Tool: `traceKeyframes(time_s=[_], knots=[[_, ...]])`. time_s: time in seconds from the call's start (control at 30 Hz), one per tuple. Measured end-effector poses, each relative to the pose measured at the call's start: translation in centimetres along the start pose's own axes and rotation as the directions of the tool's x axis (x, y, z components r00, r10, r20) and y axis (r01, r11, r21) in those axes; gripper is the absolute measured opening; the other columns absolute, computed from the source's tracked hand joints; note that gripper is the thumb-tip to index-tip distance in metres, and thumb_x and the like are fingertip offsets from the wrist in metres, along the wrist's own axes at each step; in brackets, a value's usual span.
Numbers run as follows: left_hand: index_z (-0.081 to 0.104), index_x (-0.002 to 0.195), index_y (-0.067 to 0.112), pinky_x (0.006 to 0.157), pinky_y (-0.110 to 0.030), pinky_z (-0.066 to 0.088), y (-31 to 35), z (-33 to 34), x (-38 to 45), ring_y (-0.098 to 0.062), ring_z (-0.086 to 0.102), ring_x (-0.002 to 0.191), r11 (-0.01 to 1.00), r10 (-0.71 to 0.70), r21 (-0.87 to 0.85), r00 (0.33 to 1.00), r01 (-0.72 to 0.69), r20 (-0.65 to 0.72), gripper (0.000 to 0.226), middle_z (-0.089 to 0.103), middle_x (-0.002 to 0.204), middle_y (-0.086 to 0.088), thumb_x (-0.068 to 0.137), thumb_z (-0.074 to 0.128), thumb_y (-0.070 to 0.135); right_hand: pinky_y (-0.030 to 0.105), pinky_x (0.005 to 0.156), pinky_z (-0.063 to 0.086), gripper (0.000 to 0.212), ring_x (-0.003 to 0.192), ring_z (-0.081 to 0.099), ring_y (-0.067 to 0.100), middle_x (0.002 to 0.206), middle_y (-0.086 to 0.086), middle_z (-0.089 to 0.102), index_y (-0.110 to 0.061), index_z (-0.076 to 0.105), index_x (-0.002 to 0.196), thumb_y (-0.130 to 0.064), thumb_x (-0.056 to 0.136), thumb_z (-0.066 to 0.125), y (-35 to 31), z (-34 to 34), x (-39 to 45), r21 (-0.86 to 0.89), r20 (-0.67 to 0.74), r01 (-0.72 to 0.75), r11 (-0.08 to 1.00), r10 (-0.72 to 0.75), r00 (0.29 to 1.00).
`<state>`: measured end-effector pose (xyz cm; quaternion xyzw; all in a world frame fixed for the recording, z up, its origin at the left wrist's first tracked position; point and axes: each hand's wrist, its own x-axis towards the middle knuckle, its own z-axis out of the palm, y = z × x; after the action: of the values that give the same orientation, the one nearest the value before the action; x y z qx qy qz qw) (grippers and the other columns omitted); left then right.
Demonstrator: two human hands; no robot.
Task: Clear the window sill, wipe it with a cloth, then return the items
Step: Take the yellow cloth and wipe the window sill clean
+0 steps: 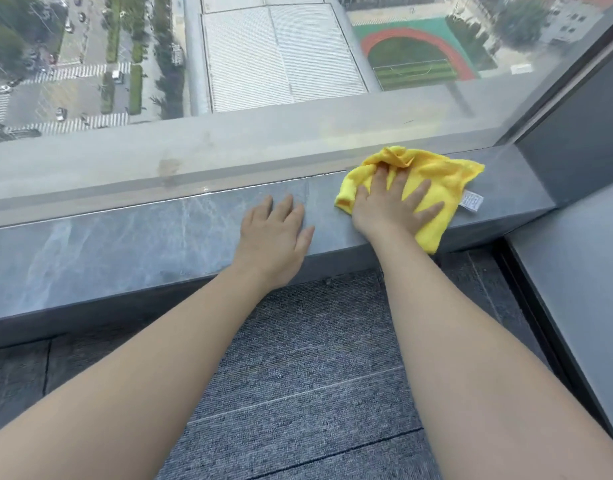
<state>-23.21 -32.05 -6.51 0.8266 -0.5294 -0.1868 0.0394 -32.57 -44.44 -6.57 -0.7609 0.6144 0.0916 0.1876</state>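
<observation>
**op_remote:** Over on the right end of the window sill (125,244), that's where I've got the yellow cloth (433,178) right now. It's bunched up toward the far side near the glass (228,157), and its near corner hangs a bit over the sill's near edge. White care tag (471,201) sticks out on the right.

**sillwatcher:** What are the hands doing?

**op_remote:** Right hand (391,206) is flat on top of the cloth, fingers spread wide, palm pressing down. Not gripping it, just pushing on it. Left hand (273,233) is just beside it to the left, also open and flat, fingers loosely together, resting straight on the bare grey stone with nothing in it. The two hands are close but apart.

**sillwatcher:** Anything else around?

**op_remote:** Grey carpet (298,358) below on the near side, and a dark frame post (575,133) where the sill ends on the right. Streets and a sports field show through the glass far below.
</observation>
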Motion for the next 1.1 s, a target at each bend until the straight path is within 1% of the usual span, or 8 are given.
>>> traceKeyframes(time_s=[0.1,0.2,0.27,0.47,0.77,0.87,1.0,1.1], knots=[[0.04,0.134,0.007,0.117,-0.044,0.018,0.3,0.3,0.7,-0.034,0.027,0.137,0.999,0.002,-0.035,0.994,-0.006,-0.11,0.081,0.036,0.149,-0.011,0.077,0.003,0.051,0.061,0.112,-0.009,0.055,0.146,-0.01,0.027,0.16,0.003,0.001,-0.022,0.006,0.148,-0.04,0.097,0.016,0.1,0.4,-0.3,-0.051,-0.063,0.152,0.987,-0.156,0.986],[0.047,0.128,0.006,0.116,-0.043,0.022,1.9,0.6,1.9,-0.035,0.033,0.135,0.995,0.019,-0.096,0.987,-0.035,-0.158,0.087,0.042,0.144,-0.015,0.07,0.0,0.053,0.051,0.116,-0.004,0.051,0.148,0.0,0.018,0.16,0.0,0.009,-0.026,0.013,0.147,-0.037,0.098,0.02,3.0,0.1,-0.7,-0.163,-0.06,0.459,0.873,-0.473,0.879],[0.046,0.129,0.006,0.116,-0.041,0.021,3.7,0.6,2.4,-0.033,0.032,0.136,0.989,0.051,-0.127,0.985,-0.073,-0.168,0.088,0.041,0.145,-0.016,0.07,0.001,0.053,0.044,0.118,-0.004,0.05,0.147,0.003,0.014,0.16,-0.004,0.009,-0.029,0.014,0.147,-0.036,0.098,0.021,5.1,-0.4,-0.6,-0.167,-0.02,0.558,0.813,-0.568,0.823],[0.036,0.137,0.009,0.119,-0.039,0.015,7.5,1.0,4.0,-0.03,0.023,0.141,0.984,0.127,-0.115,0.985,-0.14,-0.114,0.087,0.031,0.151,-0.013,0.072,0.0,0.055,0.04,0.118,-0.002,0.051,0.147,0.001,0.015,0.16,-0.005,0.005,-0.028,0.012,0.147,-0.038,0.098,0.02,9.7,-1.1,0.6,-0.118,-0.109,0.372,0.921,-0.384,0.917],[0.052,0.118,0.009,0.111,-0.042,0.028,9.8,1.4,5.4,-0.03,0.041,0.125,0.977,0.194,-0.066,0.97,-0.205,-0.147,0.083,0.05,0.135,-0.011,0.071,-0.001,0.051,0.054,0.115,-0.007,0.057,0.147,-0.009,0.023,0.16,0.001,-0.006,-0.022,-0.001,0.148,-0.039,0.097,0.016,9.6,-3.2,4.6,0.028,-0.088,-0.054,0.998,0.057,0.995],[0.051,0.122,0.009,0.109,-0.042,0.029,9.6,1.6,5.6,-0.031,0.043,0.125,0.975,0.191,-0.076,0.965,-0.207,-0.181,0.081,0.052,0.135,-0.012,0.072,0.002,0.05,0.057,0.114,-0.007,0.054,0.147,-0.007,0.023,0.16,0.0,0.002,-0.023,0.005,0.148,-0.037,0.097,0.018,7.6,-2.9,4.4,-0.004,-0.105,0.091,0.996,-0.091,0.99],[0.057,0.112,0.006,0.105,-0.047,0.034,10.1,2.0,6.3,-0.034,0.048,0.119,0.974,0.191,-0.082,0.958,-0.213,-0.214,0.074,0.057,0.127,-0.013,0.078,0.007,0.048,0.05,0.117,-0.004,0.049,0.147,0.001,0.018,0.159,-0.004,0.011,-0.029,0.016,0.146,-0.036,0.098,0.021,9.2,-2.5,2.9,-0.121,-0.094,0.405,0.906,-0.417,0.904],[0.054,0.118,0.009,0.107,-0.046,0.029,11.1,2.0,6.5,-0.031,0.043,0.125,0.974,0.201,-0.066,0.959,-0.217,-0.198,0.078,0.054,0.132,-0.01,0.075,0.003,0.05,0.046,0.118,-0.003,0.049,0.147,0.004,0.018,0.159,-0.006,0.011,-0.032,0.018,0.146,-0.038,0.098,0.022,11.9,-2.6,3.0,-0.114,-0.127,0.387,0.915,-0.4,0.908]])
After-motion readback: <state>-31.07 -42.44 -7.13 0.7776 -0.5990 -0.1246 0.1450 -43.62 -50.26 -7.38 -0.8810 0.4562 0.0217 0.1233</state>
